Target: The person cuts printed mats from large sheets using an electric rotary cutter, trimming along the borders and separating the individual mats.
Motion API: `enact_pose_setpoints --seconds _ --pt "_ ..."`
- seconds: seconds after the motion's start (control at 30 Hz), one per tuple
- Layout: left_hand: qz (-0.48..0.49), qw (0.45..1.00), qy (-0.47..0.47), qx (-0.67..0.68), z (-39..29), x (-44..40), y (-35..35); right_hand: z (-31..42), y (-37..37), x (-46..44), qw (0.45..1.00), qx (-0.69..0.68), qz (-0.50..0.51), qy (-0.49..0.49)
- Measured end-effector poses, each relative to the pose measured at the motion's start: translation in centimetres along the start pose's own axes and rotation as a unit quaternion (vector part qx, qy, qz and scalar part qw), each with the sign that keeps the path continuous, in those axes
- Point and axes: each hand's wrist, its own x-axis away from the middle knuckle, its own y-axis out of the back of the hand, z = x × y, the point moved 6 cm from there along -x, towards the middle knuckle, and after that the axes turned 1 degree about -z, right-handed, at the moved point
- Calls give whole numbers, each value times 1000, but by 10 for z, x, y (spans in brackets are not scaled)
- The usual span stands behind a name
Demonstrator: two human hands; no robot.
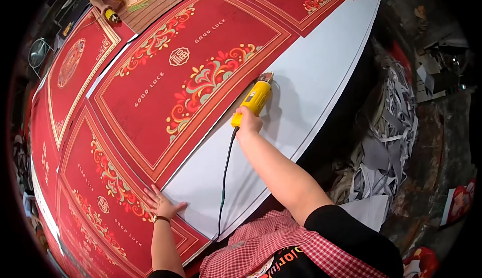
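Right hand [249,122] had its fingers clamped on a yellow power tool [258,96], head end at the edge of the red GOOD LUCK panel [196,79], body over the white strip [321,62]. Left hand [163,206] lay flat near the panel's lower corner, fingers spread apart. Dark cord [225,172] ran from the tool's rear across the white strip.

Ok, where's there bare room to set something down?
White sheet beyond the yellow cutter, between the red mats and the sheet's outer edge. Smaller patch: between the left hand and black cord. Crowded: around the right hand and cutter.
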Motion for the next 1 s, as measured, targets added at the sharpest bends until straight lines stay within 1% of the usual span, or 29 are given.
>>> enact_pose_setpoints --seconds 0.13,0.3,0.37,0.47,0.5,0.6,0.7,0.77,0.93,1.0 --pt "5 1000 2 11 2 -1 -1 19 -4 -29 1000 6 -8 9" --pt "17 999 27 -12 -2 2 3 41 -9 -67 999 28 -17 17" --pt "16 999 36 -24 -2 1 4 49 -12 -81 1000 15 -4 14" --pt "19 998 47 -44 -2 1 4 64 -16 -97 1000 16 -14 16" --pt "42 996 56 -60 -3 6 10 69 -17 -103 1000 15 -15 17" --pt "33 996 52 -63 -1 -2 4 82 -22 -117 1000 1 -16 16" --pt "42 994 67 -81 -3 -3 4 94 -26 -130 1000 -5 -17 25" --pt "48 991 78 -94 -6 -2 7 104 -30 -139 998 -17 -27 49" --pt "26 993 74 -89 -9 1 8 129 -37 -159 997 -20 -33 63" --pt "1 997 59 -56 -10 0 9 137 -39 -169 997 -19 -34 65"
